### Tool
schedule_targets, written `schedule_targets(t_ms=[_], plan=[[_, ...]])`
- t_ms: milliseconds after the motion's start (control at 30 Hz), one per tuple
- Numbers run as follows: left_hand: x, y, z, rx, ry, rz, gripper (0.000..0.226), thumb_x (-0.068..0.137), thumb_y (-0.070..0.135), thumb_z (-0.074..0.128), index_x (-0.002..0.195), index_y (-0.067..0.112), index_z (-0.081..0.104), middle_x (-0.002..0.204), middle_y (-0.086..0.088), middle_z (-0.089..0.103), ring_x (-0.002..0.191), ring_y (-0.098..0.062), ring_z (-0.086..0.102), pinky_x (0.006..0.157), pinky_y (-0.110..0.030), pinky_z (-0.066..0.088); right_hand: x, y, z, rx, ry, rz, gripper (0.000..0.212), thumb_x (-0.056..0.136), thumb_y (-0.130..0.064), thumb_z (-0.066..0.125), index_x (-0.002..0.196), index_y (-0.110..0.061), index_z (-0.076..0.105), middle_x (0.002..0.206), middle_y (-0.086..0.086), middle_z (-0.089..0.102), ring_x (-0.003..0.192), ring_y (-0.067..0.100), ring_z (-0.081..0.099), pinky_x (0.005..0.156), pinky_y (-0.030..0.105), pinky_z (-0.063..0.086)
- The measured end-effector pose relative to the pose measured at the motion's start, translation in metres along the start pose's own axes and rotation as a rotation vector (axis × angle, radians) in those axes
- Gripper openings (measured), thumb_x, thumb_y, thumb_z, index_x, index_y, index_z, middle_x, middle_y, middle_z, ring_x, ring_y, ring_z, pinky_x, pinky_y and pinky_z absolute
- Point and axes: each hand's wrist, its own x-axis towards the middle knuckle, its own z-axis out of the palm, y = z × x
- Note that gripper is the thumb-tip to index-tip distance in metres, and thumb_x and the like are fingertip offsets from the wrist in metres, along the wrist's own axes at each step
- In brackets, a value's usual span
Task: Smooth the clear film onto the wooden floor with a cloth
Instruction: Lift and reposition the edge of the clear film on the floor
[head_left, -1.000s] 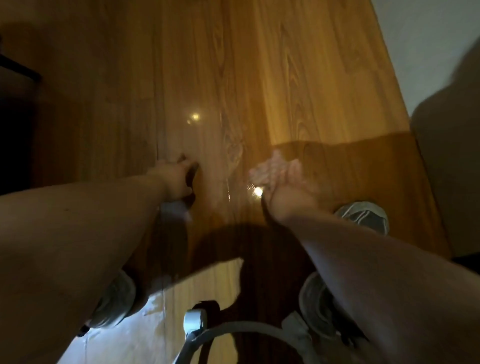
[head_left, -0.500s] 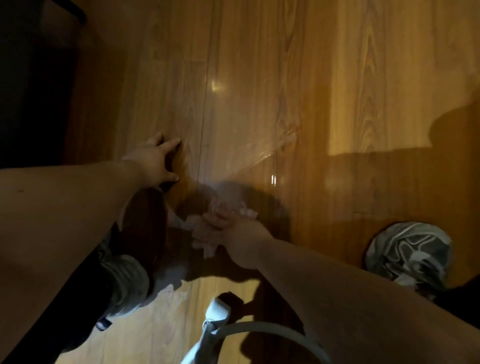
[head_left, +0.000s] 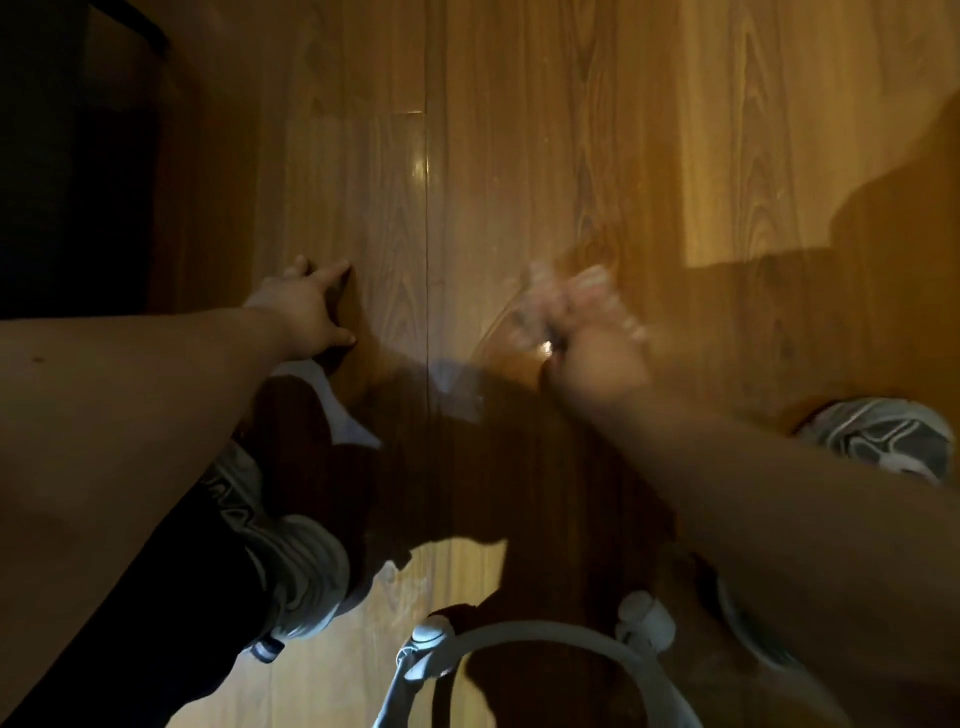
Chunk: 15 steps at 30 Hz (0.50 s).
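Nearest, at the bottom edge: a pale curved band (head_left: 545, 631), cut off by the frame, hard to identify. Just beyond, a grey shoe (head_left: 298, 566) on the left under a dark trouser leg, another grey shoe (head_left: 883, 441) on the right, partly hidden behind the forearm. Between them, deep shadow over the wooden floor (head_left: 779, 130), detail lost there.

Further out, left hand (head_left: 306, 306) pressed flat, fingers spread, grip released, nothing held, resting on the floor just left of a long plank seam (head_left: 427, 234). White scrap (head_left: 337, 405) peeking out below the left wrist, mostly covered by arm and shadow; cannot tell what.

Right hand (head_left: 597, 358) clenched on a pale cloth (head_left: 571, 296), blurred, bunched ahead of the knuckles and touching the floor. Clear film (head_left: 467, 208) lying on the floor ahead of and between both hands, barely visible: a curved lifted edge just left of the cloth, a small glint near the knuckles, a sheen beside the seam farther out. Outer edges of the film not traceable.

Beyond the hands, open bare boards running to the top edge, brightly lit at far right. Far left, a dark mass (head_left: 67, 156), unreadable, bounding the floor on that side.
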Motion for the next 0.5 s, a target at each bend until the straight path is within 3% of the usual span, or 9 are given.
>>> schedule_targets(t_ms=[67,133,167,267,333,400,500], plan=[[0.003,-0.003,-0.003,0.019,0.003,0.009,0.098,0.077,0.051,0.073,0.150,0.043,0.007,0.161,-0.006,0.005,0.143,-0.038,0.018,0.112,-0.046,0.028,-0.034,-0.036,0.037,0.057,-0.079,-0.240,0.046,0.092,-0.017,0.047,0.136,-0.028,0.049,0.147,0.001,0.041,0.135,0.020,0.035,0.113,0.026,0.017],[0.006,0.000,-0.005,0.031,0.001,0.023,0.097,0.077,0.051,0.072,0.151,0.040,0.010,0.159,-0.009,0.010,0.142,-0.036,0.021,0.110,-0.044,0.031,-0.061,-0.063,0.067,-0.023,-0.209,-0.484,0.051,0.095,-0.018,0.044,0.145,-0.026,0.037,0.157,0.001,0.021,0.144,0.020,0.008,0.113,0.029,-0.008],[0.007,0.002,-0.005,0.028,0.002,0.028,0.096,0.077,0.051,0.072,0.151,0.039,0.011,0.158,-0.010,0.014,0.141,-0.036,0.024,0.108,-0.043,0.033,-0.070,-0.071,0.074,-0.115,-0.286,-0.594,0.054,0.096,-0.020,0.044,0.148,-0.027,0.029,0.159,0.000,0.012,0.144,0.020,-0.002,0.110,0.032,-0.012],[0.008,0.005,-0.002,0.013,0.038,0.045,0.091,0.079,0.046,0.071,0.151,0.037,0.015,0.154,-0.013,0.022,0.134,-0.037,0.034,0.102,-0.041,0.039,-0.068,-0.067,0.085,-0.181,-0.393,-0.698,0.057,0.096,-0.025,0.046,0.148,-0.034,0.026,0.159,-0.004,0.010,0.146,0.022,-0.002,0.115,0.041,0.003],[0.008,0.001,-0.001,0.014,0.071,0.059,0.088,0.081,0.043,0.070,0.150,0.037,0.017,0.149,-0.012,0.029,0.129,-0.037,0.039,0.098,-0.040,0.041,-0.054,-0.055,0.073,-0.068,-0.407,-0.638,0.055,0.094,-0.027,0.049,0.147,-0.024,0.033,0.156,0.005,0.023,0.143,0.027,0.020,0.115,0.044,0.020],[0.009,-0.007,-0.003,-0.010,0.104,0.056,0.085,0.082,0.040,0.070,0.150,0.035,0.020,0.144,-0.010,0.034,0.125,-0.035,0.043,0.093,-0.039,0.043,-0.037,-0.036,0.052,0.276,-0.325,-0.446,0.057,0.089,-0.030,0.055,0.139,-0.006,0.044,0.145,0.022,0.038,0.131,0.036,0.041,0.109,0.043,0.030],[0.013,-0.021,-0.006,-0.048,0.138,0.049,0.084,0.082,0.036,0.071,0.150,0.035,0.022,0.148,-0.005,0.030,0.128,-0.033,0.040,0.097,-0.039,0.042,-0.004,0.006,0.019,0.114,0.070,0.053,0.059,0.087,-0.013,0.052,0.143,-0.031,0.041,0.157,0.002,0.022,0.144,0.023,0.018,0.114,0.033,0.018]])
